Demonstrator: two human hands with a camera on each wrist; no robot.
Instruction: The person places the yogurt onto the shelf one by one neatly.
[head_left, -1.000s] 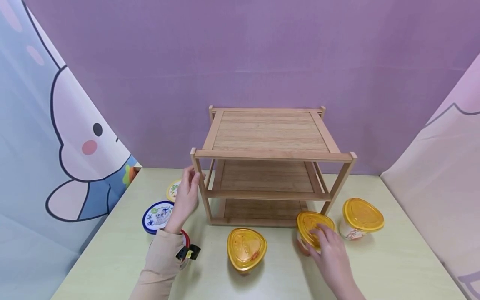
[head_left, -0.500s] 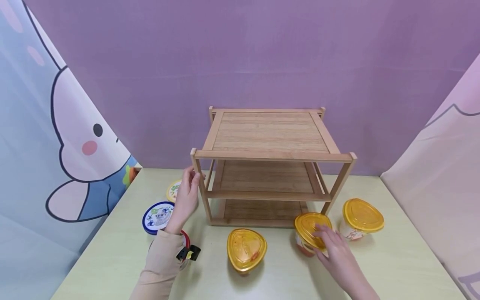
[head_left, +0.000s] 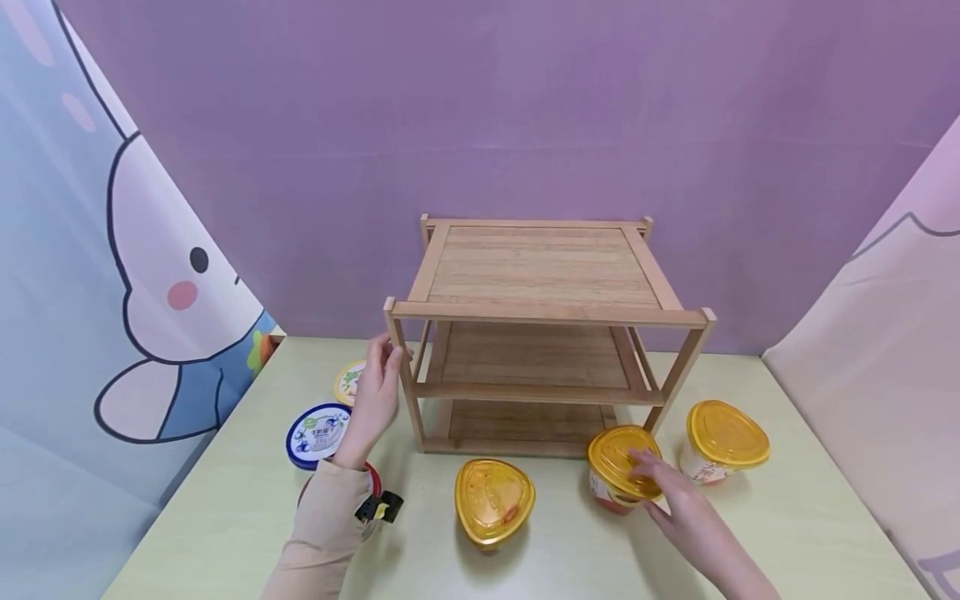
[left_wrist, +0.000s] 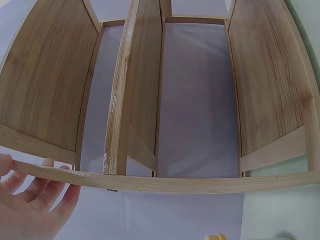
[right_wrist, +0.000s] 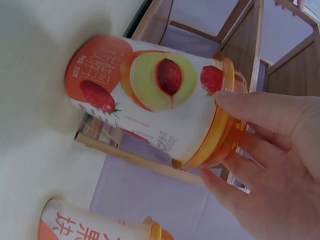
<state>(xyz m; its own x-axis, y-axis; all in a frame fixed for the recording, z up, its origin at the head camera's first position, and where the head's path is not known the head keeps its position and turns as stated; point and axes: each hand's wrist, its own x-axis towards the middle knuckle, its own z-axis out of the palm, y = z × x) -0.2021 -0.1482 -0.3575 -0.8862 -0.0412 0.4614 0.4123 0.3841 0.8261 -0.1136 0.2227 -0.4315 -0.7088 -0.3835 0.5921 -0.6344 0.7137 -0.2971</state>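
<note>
At the left front post of a three-tier wooden rack [head_left: 551, 267], my left hand [head_left: 377, 392] grips the upright. The left wrist view has its fingers [left_wrist: 45, 195] bent around the wooden bar. My right hand [head_left: 686, 508] is at the right side of a yogurt cup [head_left: 622, 467] with an amber lid, its thumb and fingers about the lid's corner. In the right wrist view the thumb lies against the lid rim, and peach and strawberry pictures show on the cup [right_wrist: 155, 95]. This cup stands upright on the table before the rack's right front corner.
One amber-lidded cup [head_left: 495, 504] stands front centre, another [head_left: 723, 442] to the right. Left of the rack are a blue-rimmed tub [head_left: 315, 435], a yellow-rimmed lid [head_left: 347, 383] and a red-rimmed tub [head_left: 373, 479], partly behind my left arm. A purple cloth [head_left: 525, 108] hangs behind.
The yogurt cup by my right hand has shifted slightly left and turned, bringing more of its label into view. My right hand has swung to the right around it. My left hand stays put.
</note>
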